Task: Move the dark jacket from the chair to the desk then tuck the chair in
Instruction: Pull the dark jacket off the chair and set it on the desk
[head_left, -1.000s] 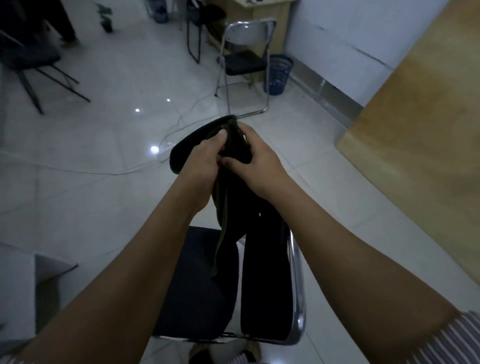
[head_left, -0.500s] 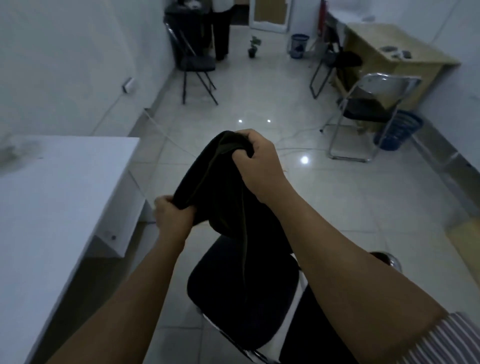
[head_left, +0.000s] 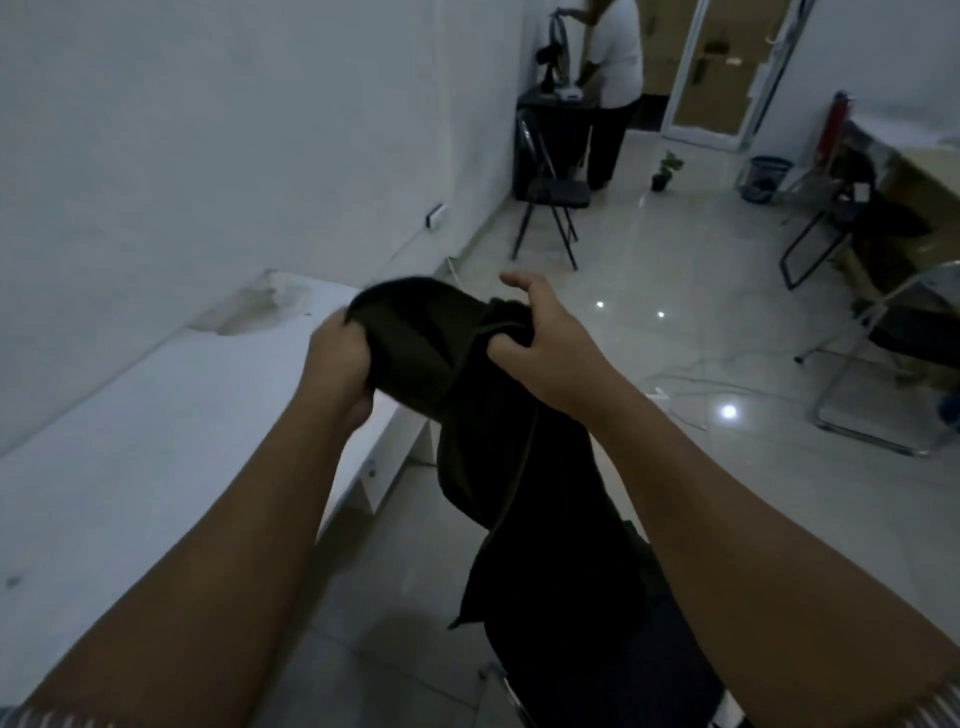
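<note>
Dim, grainy view. Dark jacket (head_left: 467, 395) is held up in the air between both hands, bunched at the top, the rest hanging down toward 6 o'clock. Its lower folds blend into the chair (head_left: 670, 649) under it; can't separate fabric from seat there. Chair is mostly hidden by the jacket and the right forearm and cut off at the bottom edge; only a dark seat patch and a bit of metal frame show.

Left hand (head_left: 340, 358) is clenched on the jacket's left edge, fingers buried in the cloth. Right hand (head_left: 540, 338) grips a gathered fold with the lower fingers; the index and thumb stick out free at 12 o'clock. Both forearms enter from the bottom corners, striped cuffs barely in view.

White desk (head_left: 130, 457) fills the 9 o'clock side, its near right edge just beside the left hand; the jacket's top sits over that corner, not touching as far as I can tell. Desk surface is bare, with a smudged patch by the wall at 11 o'clock.

Open tiled floor (head_left: 675, 322) runs from 12 to 3 o'clock. Folding chair (head_left: 550, 192) and a person (head_left: 613, 67) stand far back at 12 o'clock; another metal chair (head_left: 893, 364) at 3 o'clock, partly cut off.
</note>
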